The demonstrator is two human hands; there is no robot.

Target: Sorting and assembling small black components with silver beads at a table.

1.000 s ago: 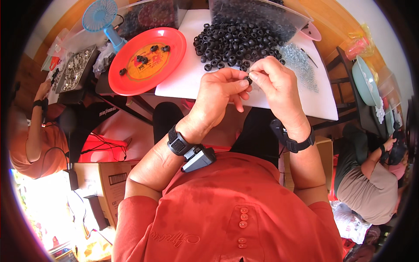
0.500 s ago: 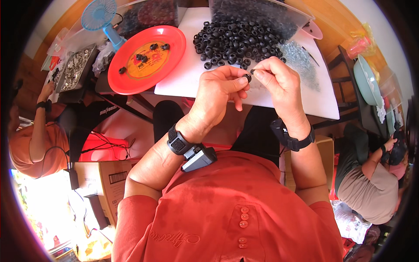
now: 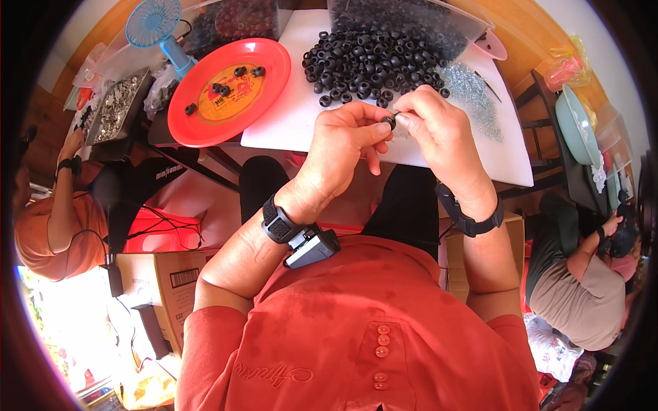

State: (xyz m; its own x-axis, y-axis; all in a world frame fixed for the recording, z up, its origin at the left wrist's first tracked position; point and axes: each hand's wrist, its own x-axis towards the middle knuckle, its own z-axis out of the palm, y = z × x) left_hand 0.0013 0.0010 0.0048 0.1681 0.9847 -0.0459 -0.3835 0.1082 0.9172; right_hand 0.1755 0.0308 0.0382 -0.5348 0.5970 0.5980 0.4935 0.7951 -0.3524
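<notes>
Between the thumb and fingers of my left hand (image 3: 343, 142) is a small round black piece with a hole (image 3: 390, 122). My right hand (image 3: 433, 127) has its thumb and forefinger pinched together right at that piece. Whatever sits in this pinch is a tiny dark bit, too small to name. Both hands are over the near part of a white board (image 3: 288, 130). Just beyond them lies a heap of similar black hollow pieces (image 3: 370, 61). A scatter of small clear bluish bits (image 3: 473, 96) spreads to the right of my right hand.
A red plate (image 3: 179, 123) with several black pieces stands at the left. Behind it are a blue fan (image 3: 154, 24) and a metal tray of silvery bits (image 3: 120, 109). A clear bin (image 3: 439, 27) backs the heap. People sit at left (image 3: 62, 226) and right (image 3: 582, 294).
My right hand has shifted slightly left, and its fingertips have closed in on the black piece. The left hand has stayed nearly still.
</notes>
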